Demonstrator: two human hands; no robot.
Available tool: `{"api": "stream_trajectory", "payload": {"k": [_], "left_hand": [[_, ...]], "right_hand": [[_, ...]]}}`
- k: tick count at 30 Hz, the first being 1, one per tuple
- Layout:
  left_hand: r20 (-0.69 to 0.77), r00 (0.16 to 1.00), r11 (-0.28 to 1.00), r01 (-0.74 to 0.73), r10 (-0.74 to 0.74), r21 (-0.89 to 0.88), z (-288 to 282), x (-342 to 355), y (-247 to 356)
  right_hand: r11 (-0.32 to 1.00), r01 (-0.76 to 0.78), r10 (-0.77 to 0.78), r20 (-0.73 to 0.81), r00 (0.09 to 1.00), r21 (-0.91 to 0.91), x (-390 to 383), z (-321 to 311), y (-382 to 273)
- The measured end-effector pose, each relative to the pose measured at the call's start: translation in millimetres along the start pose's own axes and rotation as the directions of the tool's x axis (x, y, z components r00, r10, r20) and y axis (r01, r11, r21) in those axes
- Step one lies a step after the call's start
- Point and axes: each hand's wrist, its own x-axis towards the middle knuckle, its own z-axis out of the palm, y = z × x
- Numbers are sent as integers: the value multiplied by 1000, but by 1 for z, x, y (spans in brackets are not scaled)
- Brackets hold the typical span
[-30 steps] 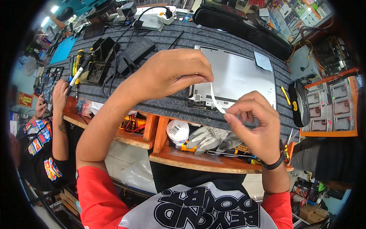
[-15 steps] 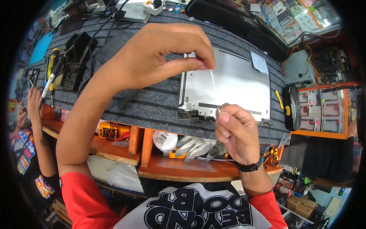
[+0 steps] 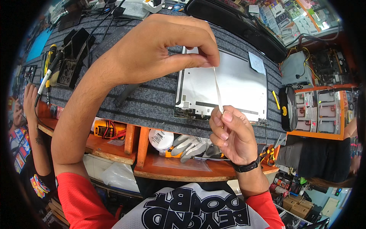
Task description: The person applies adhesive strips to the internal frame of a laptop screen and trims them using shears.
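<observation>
L hand (image 3: pixel 167 47): thumb + index tips pinched tight on upper end of thin white flexible strip (image 3: pixel 218 89). R hand (image 3: pixel 236 135): lower end of strip btwn thumb + fingers, narrow pinch. Strip approx. straight, slight slant, in the air btwn hands, L above R in view. Black wristband (image 3: pixel 247 167) on R wrist.

Behind strip: flat silver rectangular panel w/ dark bars (image 3: pixel 242 82), lying on grey dark-striped fabric mat (image 3: pixel 152 101). Pale square paper note (image 3: pixel 256 62) at panel's far R corner. R of panel: slim yellow tool (image 3: pixel 276 100), then black oblong case (image 3: pixel 288 110). Beyond panel: long glossy black bar (image 3: pixel 236 32).

Below mat edge, orange-brown wooden shelf (image 3: pixel 167 170): white round tub (image 3: pixel 161 140), grey work gloves (image 3: pixel 190 147) just beside; yellow multimeter w/ red leads (image 3: pixel 108 129) in compartment to L. Far L: co-worker's hand (image 3: pixel 30 101), near black-and-white pen-like tool (image 3: pixel 45 80).
</observation>
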Motion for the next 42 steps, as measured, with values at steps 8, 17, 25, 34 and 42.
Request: {"api": "stream_trajectory", "payload": {"k": [8, 17, 25, 34, 42], "left_hand": [[-8, 1000, 1000, -12, 12, 3, 2, 0, -1], [-2, 1000, 1000, 11, -11, -9, 4, -4, -4], [98, 994, 997, 54, -48, -55, 18, -15, -25], [169, 981, 960, -134, 94, 247, 31, -19, -41], [209, 977, 911, -129, 48, 393, 34, -27, -41]], "right_hand": [[999, 20, -20, 3, 1000, 32, -1, 0, 1], [981, 136, -140, -16, 990, -136, 0, -4, 2], [-404, 461, -504, 613, 609, -790, 17, -2, -5], [-645, 429, -155, 657, 737, -633, 38, -3, -7], [-572, 401, -170, 581, 796, -716, 44, 6, 4]]}}
